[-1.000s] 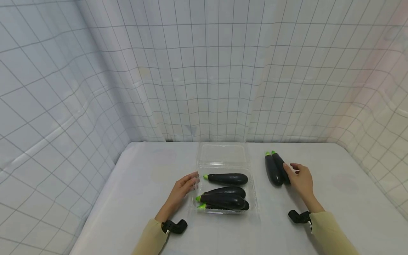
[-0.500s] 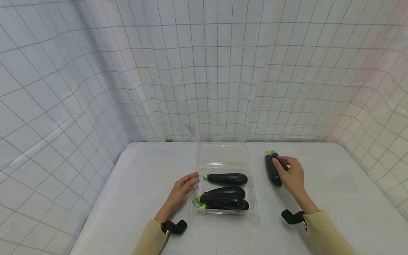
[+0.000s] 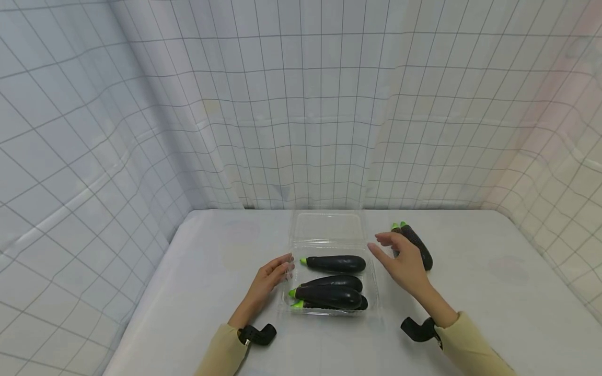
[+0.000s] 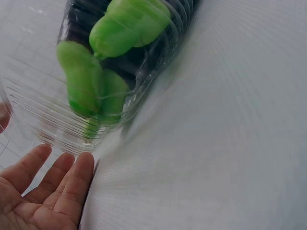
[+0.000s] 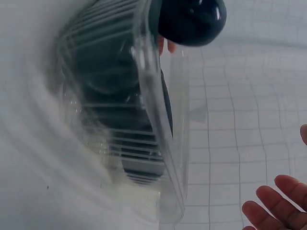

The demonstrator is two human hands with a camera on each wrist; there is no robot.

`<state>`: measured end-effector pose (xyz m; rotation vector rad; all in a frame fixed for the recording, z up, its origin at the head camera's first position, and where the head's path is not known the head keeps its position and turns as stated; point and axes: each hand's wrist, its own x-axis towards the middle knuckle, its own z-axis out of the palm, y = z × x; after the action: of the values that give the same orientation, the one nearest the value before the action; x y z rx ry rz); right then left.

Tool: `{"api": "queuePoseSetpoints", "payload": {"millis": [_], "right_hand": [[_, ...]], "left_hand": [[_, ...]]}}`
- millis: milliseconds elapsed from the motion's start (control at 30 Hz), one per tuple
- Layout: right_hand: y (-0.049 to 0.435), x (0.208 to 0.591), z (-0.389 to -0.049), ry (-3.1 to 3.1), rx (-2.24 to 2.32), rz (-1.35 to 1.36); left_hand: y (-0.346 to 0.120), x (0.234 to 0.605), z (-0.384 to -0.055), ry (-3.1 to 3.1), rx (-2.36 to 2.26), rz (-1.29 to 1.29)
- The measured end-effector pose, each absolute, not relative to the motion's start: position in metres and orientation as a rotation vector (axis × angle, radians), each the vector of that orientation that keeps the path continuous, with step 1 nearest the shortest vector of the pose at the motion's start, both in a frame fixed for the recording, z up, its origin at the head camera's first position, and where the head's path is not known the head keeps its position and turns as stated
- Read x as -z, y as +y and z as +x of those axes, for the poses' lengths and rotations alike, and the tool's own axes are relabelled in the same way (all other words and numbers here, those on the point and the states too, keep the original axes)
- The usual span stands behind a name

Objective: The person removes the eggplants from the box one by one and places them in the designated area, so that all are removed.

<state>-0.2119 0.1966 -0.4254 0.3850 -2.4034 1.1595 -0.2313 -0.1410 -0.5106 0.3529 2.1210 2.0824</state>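
A clear plastic clamshell box [image 3: 373, 277] lies open on the table with several eggplants in it. One eggplant [image 3: 336, 263] lies alone toward the back; more are piled at the front, with an eggplant [image 3: 329, 296] on top. My left hand [image 3: 266, 281] rests at the box's left side, its fingers [image 4: 74, 184] extended at the ribbed wall. My right hand [image 3: 403, 265] hovers to the right of the box, thumb and fingers spread, holding nothing. Behind it lies a loose eggplant [image 3: 417, 245]; a second loose eggplant [image 3: 396, 227] is mostly hidden by the hand.
The box's transparent lid [image 3: 329, 227] is folded back flat toward the rear of the table. A white cloth covers the table [image 3: 226, 250]. Grid-patterned curtains [image 3: 329, 104] hang behind it and along both sides.
My right hand has moved left, from over the right loose eggplant to near the box's right edge, with nothing in it. The left hand and the box have stayed put.
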Motion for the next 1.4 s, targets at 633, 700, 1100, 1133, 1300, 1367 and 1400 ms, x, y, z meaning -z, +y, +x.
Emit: {"api": "queuePoseSetpoints", "payload": {"millis": [633,700,1100,1133,1300,1367,1400], "right_hand": [[0.162,0.428,-0.186,-2.737,-1.308,0.957],[0.160,0.429,-0.185,-2.754,-1.298,1.008],[0.152,0.433,-0.179,-2.917,-1.157,1.098],[0.151,0.434,-0.178,-2.923,-1.149,1.092],[0.149,0.436,-0.179,-2.932,-1.130,1.051],[0.149,0.437,-0.179,-2.931,-1.120,1.047],[0.149,0.438,-0.179,-2.929,-1.117,1.046]], "left_hand": [[-0.142,0.508,-0.231,2.092,-2.090,0.338],[-0.141,0.508,-0.231,2.097,-2.090,0.332],[-0.141,0.510,-0.232,2.091,-2.093,0.335],[-0.141,0.511,-0.232,2.090,-2.091,0.339],[-0.142,0.510,-0.232,2.089,-2.087,0.338],[-0.141,0.507,-0.231,2.086,-2.085,0.337],[-0.141,0.505,-0.230,2.086,-2.080,0.337]]}}
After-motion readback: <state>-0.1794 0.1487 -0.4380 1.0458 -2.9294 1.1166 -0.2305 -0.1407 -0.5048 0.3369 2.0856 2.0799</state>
